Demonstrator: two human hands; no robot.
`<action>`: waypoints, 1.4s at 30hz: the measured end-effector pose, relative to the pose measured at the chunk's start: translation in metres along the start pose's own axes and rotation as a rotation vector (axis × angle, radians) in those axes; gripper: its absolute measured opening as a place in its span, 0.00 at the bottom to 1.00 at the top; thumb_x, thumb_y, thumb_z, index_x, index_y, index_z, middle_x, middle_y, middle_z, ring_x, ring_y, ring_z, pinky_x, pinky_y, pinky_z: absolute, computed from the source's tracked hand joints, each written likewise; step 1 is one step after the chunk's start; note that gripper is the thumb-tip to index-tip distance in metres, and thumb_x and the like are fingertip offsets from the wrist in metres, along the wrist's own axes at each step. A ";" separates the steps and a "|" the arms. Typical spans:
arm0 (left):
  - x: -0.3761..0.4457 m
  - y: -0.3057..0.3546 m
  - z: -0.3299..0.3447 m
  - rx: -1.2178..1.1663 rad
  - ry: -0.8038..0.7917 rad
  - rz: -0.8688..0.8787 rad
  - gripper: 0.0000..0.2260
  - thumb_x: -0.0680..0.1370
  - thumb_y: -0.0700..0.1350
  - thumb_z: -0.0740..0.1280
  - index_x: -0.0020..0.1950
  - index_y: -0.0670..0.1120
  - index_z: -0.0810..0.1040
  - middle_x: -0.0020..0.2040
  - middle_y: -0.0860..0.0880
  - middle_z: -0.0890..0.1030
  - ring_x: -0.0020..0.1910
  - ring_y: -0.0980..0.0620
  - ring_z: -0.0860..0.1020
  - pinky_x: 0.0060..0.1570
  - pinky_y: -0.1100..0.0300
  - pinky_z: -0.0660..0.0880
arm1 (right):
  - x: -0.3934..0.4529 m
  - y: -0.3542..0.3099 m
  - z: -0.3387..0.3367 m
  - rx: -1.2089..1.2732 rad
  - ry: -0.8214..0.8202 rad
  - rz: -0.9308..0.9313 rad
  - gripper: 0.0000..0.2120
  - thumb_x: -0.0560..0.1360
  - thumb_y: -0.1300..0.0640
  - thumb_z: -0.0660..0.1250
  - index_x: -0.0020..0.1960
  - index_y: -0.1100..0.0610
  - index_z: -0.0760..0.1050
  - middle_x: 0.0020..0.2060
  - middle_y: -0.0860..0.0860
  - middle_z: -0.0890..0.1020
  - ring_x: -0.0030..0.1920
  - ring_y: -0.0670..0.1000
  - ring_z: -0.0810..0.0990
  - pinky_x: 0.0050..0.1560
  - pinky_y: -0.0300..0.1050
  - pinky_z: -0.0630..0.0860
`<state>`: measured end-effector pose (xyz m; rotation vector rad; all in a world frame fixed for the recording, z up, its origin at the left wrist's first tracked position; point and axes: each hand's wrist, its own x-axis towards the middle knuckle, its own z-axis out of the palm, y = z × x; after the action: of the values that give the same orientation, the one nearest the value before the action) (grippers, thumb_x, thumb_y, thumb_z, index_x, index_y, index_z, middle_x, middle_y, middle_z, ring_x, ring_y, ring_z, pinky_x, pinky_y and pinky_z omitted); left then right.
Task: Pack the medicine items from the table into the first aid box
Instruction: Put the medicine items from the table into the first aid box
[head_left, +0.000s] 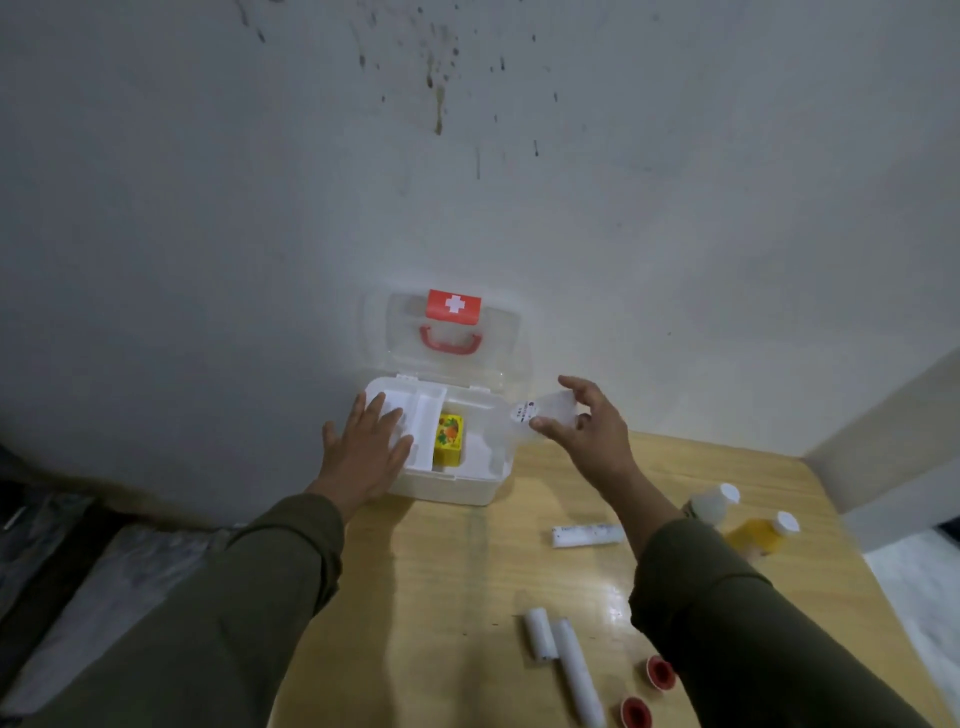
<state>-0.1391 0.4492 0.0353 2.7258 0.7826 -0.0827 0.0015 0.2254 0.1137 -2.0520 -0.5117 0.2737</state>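
Observation:
The white first aid box (457, 491) stands open at the table's far left, its clear lid (506, 332) with red cross and red handle leaning against the wall. A yellow carton (449, 439) lies inside beside a white tray insert (426, 423). My left hand (366, 449) rests flat on the box's left side, fingers spread. My right hand (587, 423) holds a small clear bottle (545, 410) with a white label, just right of the box's rim.
On the wooden table (457, 582) lie a white tube (587, 535), two white rolls (558, 649), two red-cored tape rolls (647, 691), a white-capped pale bottle (711, 501) and a yellow bottle (763, 535). A stained wall is behind; the table's left edge drops off.

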 end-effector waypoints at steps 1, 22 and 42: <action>0.000 0.000 0.001 -0.002 -0.004 0.001 0.23 0.81 0.56 0.48 0.76 0.51 0.55 0.79 0.50 0.47 0.77 0.47 0.41 0.71 0.36 0.49 | -0.002 -0.004 0.010 -0.067 -0.027 -0.011 0.33 0.65 0.53 0.77 0.66 0.52 0.69 0.62 0.53 0.75 0.51 0.55 0.79 0.51 0.48 0.79; -0.004 -0.001 -0.001 -0.045 0.021 0.019 0.24 0.81 0.58 0.50 0.75 0.52 0.56 0.79 0.48 0.48 0.77 0.45 0.41 0.72 0.37 0.46 | -0.021 -0.020 0.098 -0.498 -0.166 -0.004 0.26 0.72 0.51 0.70 0.67 0.53 0.67 0.68 0.57 0.64 0.61 0.61 0.75 0.61 0.50 0.73; -0.006 0.001 -0.003 -0.032 0.027 0.025 0.23 0.81 0.58 0.50 0.74 0.53 0.57 0.79 0.48 0.48 0.77 0.45 0.42 0.72 0.37 0.47 | -0.001 -0.024 0.108 -0.117 -0.270 0.299 0.27 0.79 0.40 0.46 0.71 0.55 0.59 0.67 0.61 0.70 0.61 0.61 0.74 0.59 0.57 0.76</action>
<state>-0.1438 0.4465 0.0391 2.7110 0.7508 -0.0272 -0.0475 0.3185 0.0791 -2.2173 -0.3876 0.7209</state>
